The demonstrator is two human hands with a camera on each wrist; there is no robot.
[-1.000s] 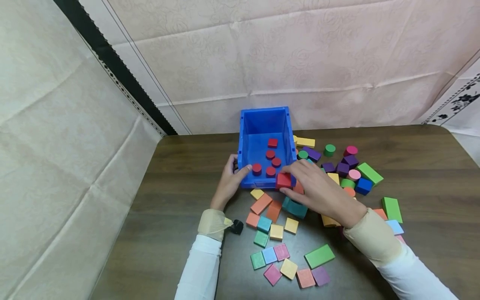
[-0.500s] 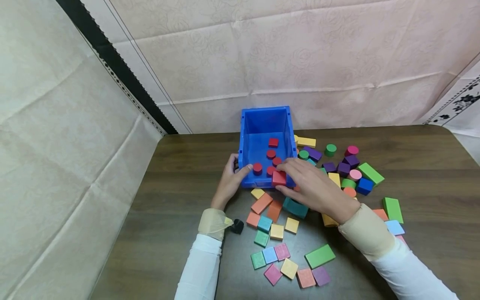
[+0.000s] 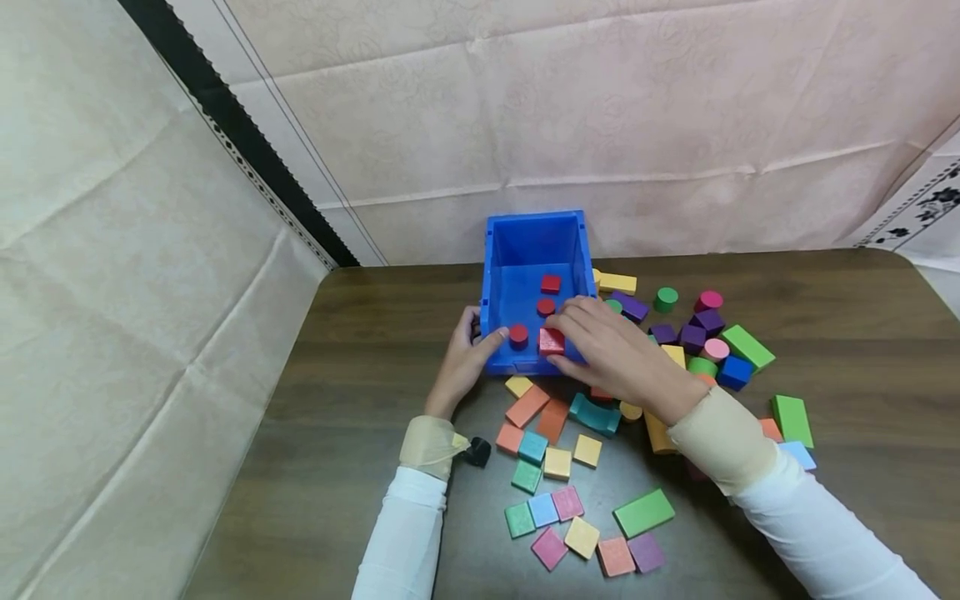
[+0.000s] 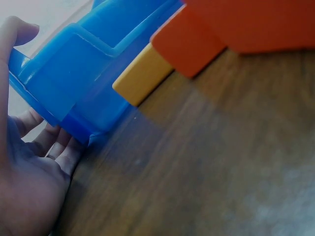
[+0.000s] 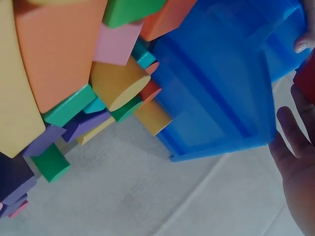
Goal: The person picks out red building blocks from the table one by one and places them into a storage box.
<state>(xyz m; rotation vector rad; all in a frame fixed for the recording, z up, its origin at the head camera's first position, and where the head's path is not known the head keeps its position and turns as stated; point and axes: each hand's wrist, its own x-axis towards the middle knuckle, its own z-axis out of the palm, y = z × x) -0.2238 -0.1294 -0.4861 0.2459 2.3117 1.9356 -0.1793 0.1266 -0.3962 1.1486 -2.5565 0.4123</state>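
Observation:
My left hand (image 3: 459,368) grips the left side of a blue plastic bin (image 3: 538,242), its thumb over the rim and its fingers against the outer wall in the left wrist view. Between thumb and fingertips, my right hand (image 3: 618,354) pinches a red block (image 3: 551,342) above the near part of the bin. The same red block (image 5: 307,81) shows at the right edge of the right wrist view. Inside the bin lie a small red block (image 3: 551,284) and red cylinders, among them one red cylinder (image 3: 518,337) at the left. The right hand hides part of the bin floor.
Loose coloured blocks lie on the wooden table (image 3: 360,333) in front of the bin and to its right. Nearby are a teal curved block (image 3: 595,414), a green block (image 3: 644,512) and a blue block (image 3: 734,372). A pale cloth (image 3: 600,125) hangs behind the table.
My right hand has moved left with the red block, from the bin's near right corner to over its inside. The left hand keeps its grip on the bin.

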